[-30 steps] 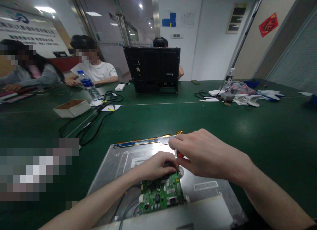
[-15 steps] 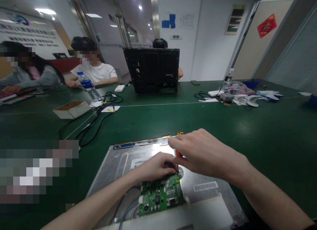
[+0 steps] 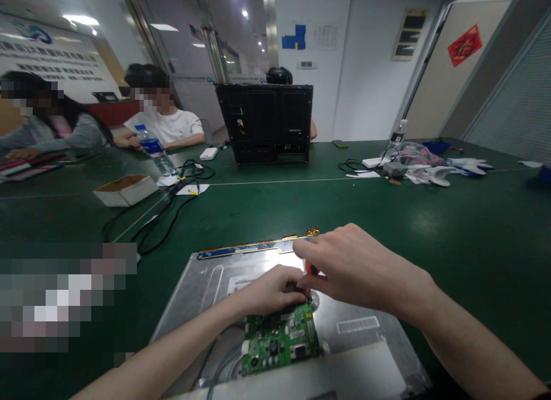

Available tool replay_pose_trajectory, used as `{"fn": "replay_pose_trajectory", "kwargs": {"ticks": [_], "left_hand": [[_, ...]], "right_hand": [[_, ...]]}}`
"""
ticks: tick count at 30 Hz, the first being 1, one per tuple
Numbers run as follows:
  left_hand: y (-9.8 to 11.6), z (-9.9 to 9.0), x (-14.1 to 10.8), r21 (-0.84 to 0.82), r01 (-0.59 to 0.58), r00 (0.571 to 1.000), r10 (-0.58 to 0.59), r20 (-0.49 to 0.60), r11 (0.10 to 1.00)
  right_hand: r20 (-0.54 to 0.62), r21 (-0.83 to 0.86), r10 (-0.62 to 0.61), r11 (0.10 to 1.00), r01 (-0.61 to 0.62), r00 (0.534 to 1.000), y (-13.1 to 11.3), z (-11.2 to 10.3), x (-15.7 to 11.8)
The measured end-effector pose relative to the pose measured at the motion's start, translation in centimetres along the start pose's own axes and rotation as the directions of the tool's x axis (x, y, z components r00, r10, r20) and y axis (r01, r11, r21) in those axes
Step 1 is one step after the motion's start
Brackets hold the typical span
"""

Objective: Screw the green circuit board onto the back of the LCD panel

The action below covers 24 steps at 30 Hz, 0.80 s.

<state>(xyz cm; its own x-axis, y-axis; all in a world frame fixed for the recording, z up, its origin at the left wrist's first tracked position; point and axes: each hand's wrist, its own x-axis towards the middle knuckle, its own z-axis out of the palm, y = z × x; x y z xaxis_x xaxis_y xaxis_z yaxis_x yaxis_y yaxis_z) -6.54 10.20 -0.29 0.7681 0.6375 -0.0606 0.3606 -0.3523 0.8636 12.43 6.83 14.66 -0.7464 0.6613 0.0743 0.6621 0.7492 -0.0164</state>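
My right hand (image 3: 344, 265) is closed round a screwdriver (image 3: 310, 268); only a bit of its red handle shows, and it points down at the upper right corner of a green circuit board (image 3: 282, 340). Close to that corner, the curled fingers of my left hand (image 3: 275, 291) come together beside the screwdriver's tip; what they pinch is hidden. The board lies on the silvery metal back of a display panel (image 3: 357, 348). A blue circuit strip (image 3: 236, 251) runs along the panel's far edge. Grey cables (image 3: 226, 360) lie left of the board.
Beyond the panel, a black monitor casing (image 3: 269, 124) stands on the green table (image 3: 275, 208). An open cardboard box (image 3: 124, 193), black cables (image 3: 172, 222) and a water bottle (image 3: 155, 150) are at left. White gloves (image 3: 430, 173) lie at right. Other people sit across the table.
The red screwdriver handle shows slightly more between my right fingers, which have turned a little. My left hand and the board stay in place.
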Motion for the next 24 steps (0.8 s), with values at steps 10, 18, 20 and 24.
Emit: {"fn": "replay_pose_trajectory", "kwargs": {"ticks": [10,18,20,24], "left_hand": [[0.8,-0.2,0.0,-0.008,-0.009,1.000,0.009,-0.013,1.000],[1.5,-0.4,0.1,-0.024,0.000,1.000,0.000,-0.013,1.000],[1.5,-0.4,0.1,-0.054,0.001,1.000,-0.002,-0.015,0.999],[1.9,-1.0,0.2,-0.066,0.015,0.994,-0.022,-0.109,0.998]], "right_hand": [[0.005,0.029,0.000,1.000,0.000,1.000,0.0,-0.7,-0.4],[-0.022,0.038,0.002,0.999,-0.001,1.000,0.2,-0.9,-0.5],[-0.040,0.031,0.000,1.000,0.001,0.999,0.4,-0.9,-0.6],[-0.082,0.005,0.007,1.000,-0.007,0.997,0.9,-0.9,-0.9]]}}
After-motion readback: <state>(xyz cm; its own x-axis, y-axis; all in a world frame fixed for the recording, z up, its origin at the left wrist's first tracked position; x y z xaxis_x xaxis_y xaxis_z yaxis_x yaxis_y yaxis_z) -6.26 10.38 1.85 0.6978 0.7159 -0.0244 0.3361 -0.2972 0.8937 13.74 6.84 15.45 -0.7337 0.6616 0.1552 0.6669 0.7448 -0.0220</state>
